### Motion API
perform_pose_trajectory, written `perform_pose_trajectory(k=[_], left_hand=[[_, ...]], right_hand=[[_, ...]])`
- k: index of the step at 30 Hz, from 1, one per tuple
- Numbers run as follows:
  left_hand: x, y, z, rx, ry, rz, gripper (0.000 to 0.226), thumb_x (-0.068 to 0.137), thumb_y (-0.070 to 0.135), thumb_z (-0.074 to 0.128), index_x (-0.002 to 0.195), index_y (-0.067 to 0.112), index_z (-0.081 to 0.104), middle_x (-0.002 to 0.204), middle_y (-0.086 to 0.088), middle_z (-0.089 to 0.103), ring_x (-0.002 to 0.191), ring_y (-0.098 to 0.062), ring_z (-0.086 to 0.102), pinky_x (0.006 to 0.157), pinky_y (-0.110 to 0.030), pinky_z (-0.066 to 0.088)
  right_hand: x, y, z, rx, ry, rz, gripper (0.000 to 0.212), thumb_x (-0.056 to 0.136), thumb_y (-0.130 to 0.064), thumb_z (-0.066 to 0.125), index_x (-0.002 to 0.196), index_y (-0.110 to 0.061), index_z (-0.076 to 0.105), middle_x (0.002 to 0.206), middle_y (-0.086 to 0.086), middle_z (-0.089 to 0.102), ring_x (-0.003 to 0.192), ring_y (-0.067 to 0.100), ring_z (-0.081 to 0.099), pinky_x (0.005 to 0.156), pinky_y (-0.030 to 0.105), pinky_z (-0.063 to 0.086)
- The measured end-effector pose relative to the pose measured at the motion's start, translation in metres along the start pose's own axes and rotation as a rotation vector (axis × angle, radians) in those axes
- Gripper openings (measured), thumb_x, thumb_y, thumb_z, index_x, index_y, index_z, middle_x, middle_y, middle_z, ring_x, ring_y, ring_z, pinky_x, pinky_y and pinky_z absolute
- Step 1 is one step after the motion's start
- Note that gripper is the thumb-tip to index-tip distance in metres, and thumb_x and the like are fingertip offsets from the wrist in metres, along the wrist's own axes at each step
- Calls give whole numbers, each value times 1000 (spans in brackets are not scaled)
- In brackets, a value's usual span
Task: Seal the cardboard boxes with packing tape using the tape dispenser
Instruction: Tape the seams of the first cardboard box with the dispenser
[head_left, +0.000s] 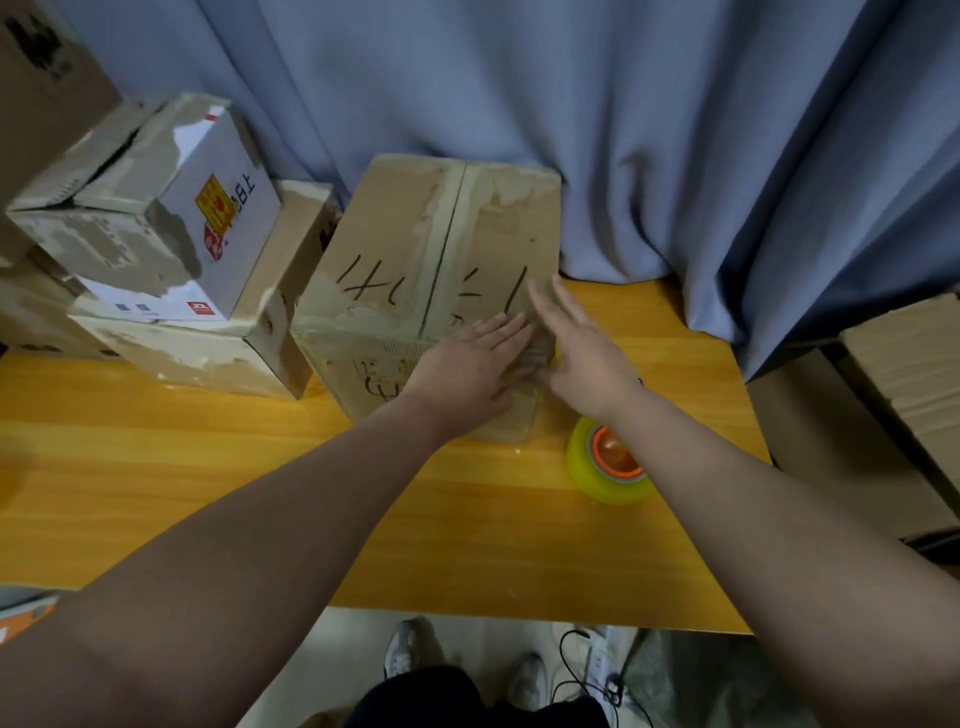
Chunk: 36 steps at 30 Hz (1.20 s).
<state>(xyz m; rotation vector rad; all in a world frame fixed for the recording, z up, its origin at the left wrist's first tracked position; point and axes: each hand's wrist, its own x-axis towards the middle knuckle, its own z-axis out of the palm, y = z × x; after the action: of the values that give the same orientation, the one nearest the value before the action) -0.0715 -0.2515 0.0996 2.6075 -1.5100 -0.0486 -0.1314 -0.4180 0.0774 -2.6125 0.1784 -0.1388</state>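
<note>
- cardboard box (415, 249) sits mid-table (208, 467), top flaps closed, back against the blue curtain (623, 130)
- left hand (467, 364): fingers straight and close together, flat on the box's near-right corner
- right hand (582, 358): fingers straight, slightly spread, pressing the same corner from the right
- tape dispenser (597, 467) lies on the table just right of the box, under the right forearm
- stacked boxes (182, 249) at left

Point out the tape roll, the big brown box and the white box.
tape roll (610, 460): head view, orange core.
big brown box (387, 244): head view, left top flap.
white box (236, 241): head view, printed side.
</note>
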Motion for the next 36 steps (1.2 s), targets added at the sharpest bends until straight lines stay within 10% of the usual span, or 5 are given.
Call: perform_pose_trajectory(k=[6,13,24,28,36], left_hand=[[-4,2,-5,-142,62,-65,66,94,32,52,150,17,19,155,-4,29,143,-19,24,111,-26,21],[-22,-54,-1,123,6,14,64,101,36,37,151,26,-2,158,5,-8,145,-9,-4,110,-21,-8],[-75,-179,-21,59,-25,-120,69,97,28,49,145,28,0,156,9,4,145,-15,13,117,-36,19],[-78,-193,-20,32,-33,89,78,88,71,23,147,24,8,153,6,5,145,-14,6,116,-33,0],[-43,-211,-20,-218,-12,131,65,89,66,6,143,32,17,154,8,10,143,-10,4,116,-37,4]], right_hand=[[-3,2,8,-368,190,-289,50,78,-18,68,123,4,60,128,22,59,119,35,57,102,47,36],[-5,9,26,-374,323,-360,48,88,-29,45,118,2,65,122,18,64,114,31,61,93,43,51],[-16,-5,29,-170,218,-66,76,79,-24,74,144,-7,39,151,9,34,141,19,25,110,48,36],[-24,-50,32,-400,143,-10,85,88,-71,36,151,-17,18,157,2,10,147,19,5,119,45,-2],[68,-169,71,-448,-46,122,54,103,-46,8,153,-29,5,162,1,-5,148,18,-10,117,46,-14]])
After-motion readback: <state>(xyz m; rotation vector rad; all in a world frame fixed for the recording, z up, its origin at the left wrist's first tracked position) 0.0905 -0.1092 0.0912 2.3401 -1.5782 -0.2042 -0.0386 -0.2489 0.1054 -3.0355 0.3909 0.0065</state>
